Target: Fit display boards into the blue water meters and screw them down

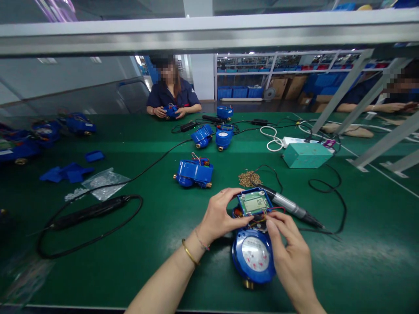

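Green-matted assembly bench [137, 261], co-worker seated opposite. Blue water meter [253, 255] near front edge; left hand [220, 216] and right hand [290, 250] pinch its LCD circuit board [254, 202] above the dial. Risk: thin wires [262, 216] beneath could snag or tear if the board tilts.

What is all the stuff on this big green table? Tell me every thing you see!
held meter: 1, blue, near edge, between both hands
display board: 1, green screen, atop the held meter
other meters: about 4 mid-table, blue, more at far left
screwdriver: 1, grey-black, right of the display board
black tool: 1, corded, left
screws: 1 pile, brassy, centre
box: 1, teal, right
bag: 1, clear, left
blue covers: several, left
co-worker: 1, dark uniform, far side, holding a meter
table: 1, green
left hand: grip on the display board
right hand: fingers on the held meter
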A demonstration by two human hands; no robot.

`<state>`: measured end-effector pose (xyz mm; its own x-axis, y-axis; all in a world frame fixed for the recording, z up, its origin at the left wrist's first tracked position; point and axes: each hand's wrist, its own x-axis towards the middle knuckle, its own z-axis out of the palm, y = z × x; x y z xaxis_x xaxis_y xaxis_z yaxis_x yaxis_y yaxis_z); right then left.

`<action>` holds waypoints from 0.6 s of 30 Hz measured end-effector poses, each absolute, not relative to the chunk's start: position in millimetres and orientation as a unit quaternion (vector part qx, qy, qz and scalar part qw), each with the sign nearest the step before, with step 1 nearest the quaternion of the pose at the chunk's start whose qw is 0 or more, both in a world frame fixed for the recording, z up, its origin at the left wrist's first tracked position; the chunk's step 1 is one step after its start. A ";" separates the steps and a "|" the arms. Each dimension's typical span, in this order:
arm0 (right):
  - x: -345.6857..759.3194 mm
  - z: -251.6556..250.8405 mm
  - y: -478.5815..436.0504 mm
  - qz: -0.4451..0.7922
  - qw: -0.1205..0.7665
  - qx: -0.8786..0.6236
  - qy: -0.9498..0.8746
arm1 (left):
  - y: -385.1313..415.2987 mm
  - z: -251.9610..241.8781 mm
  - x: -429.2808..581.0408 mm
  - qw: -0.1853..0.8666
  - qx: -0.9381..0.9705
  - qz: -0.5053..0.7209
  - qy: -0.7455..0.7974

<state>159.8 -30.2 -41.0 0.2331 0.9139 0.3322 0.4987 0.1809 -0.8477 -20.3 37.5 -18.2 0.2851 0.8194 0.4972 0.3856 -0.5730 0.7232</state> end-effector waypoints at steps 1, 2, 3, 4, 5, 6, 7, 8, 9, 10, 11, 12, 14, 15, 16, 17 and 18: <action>159.3 -40.4 -28.5 0.237 0.509 -0.606 -0.564 | 37.4 -17.3 -20.4 0.235 0.770 0.450 0.387; 158.7 -40.0 -26.9 0.265 0.520 -0.602 -0.544 | 37.4 -16.6 -20.3 0.231 0.773 0.450 0.382; 158.1 -40.0 -25.5 0.293 0.533 -0.596 -0.525 | 37.4 -16.1 -20.3 0.228 0.776 0.451 0.378; 157.4 -40.3 -24.2 0.320 0.547 -0.586 -0.505 | 37.4 -15.7 -20.3 0.225 0.777 0.453 0.375; 156.7 -41.1 -23.1 0.344 0.561 -0.576 -0.485 | 37.4 -15.5 -20.3 0.224 0.778 0.455 0.372; 156.2 -42.3 -22.2 0.360 0.574 -0.567 -0.468 | 37.4 -15.4 -20.3 0.223 0.778 0.457 0.370; 155.8 -43.7 -21.4 0.371 0.585 -0.560 -0.454 | 37.4 -15.4 -20.3 0.223 0.778 0.458 0.368; 155.6 -45.2 -20.8 0.374 0.595 -0.556 -0.444 | 37.4 -15.4 -20.3 0.225 0.777 0.459 0.366; 155.5 -46.6 -20.2 0.374 0.602 -0.554 -0.436 | 37.4 -15.5 -20.4 0.226 0.777 0.460 0.365; 155.6 -48.0 -19.8 0.371 0.607 -0.555 -0.432 | 37.4 -15.8 -20.6 0.228 0.776 0.461 0.365; 155.9 -49.1 -19.3 0.367 0.610 -0.555 -0.429 | 37.4 -16.2 -20.7 0.230 0.775 0.462 0.365; 156.2 -50.1 -19.0 0.366 0.613 -0.555 -0.427 | 37.6 -16.8 -20.9 0.231 0.774 0.463 0.364; 156.8 -51.3 -18.2 0.365 0.615 -0.554 -0.426 | 38.0 -18.3 -21.3 0.234 0.773 0.465 0.363; 157.0 -51.7 -17.9 0.365 0.616 -0.553 -0.426 | 38.4 -19.0 -21.5 0.236 0.772 0.464 0.364; 157.0 -51.9 -17.7 0.364 0.615 -0.553 -0.427 | 38.9 -19.7 -21.6 0.237 0.772 0.463 0.365; 156.9 -51.9 -17.5 0.363 0.615 -0.553 -0.428 | 39.4 -20.2 -21.8 0.237 0.772 0.462 0.366; 156.7 -51.7 -17.4 0.361 0.615 -0.553 -0.430 | 40.0 -20.7 -21.9 0.236 0.773 0.461 0.365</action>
<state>156.7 -17.4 -51.7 0.3697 0.9200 0.1300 0.0318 0.1273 -0.9914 -21.9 40.0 -20.7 0.3077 0.7826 0.5412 0.3468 -0.6219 0.7021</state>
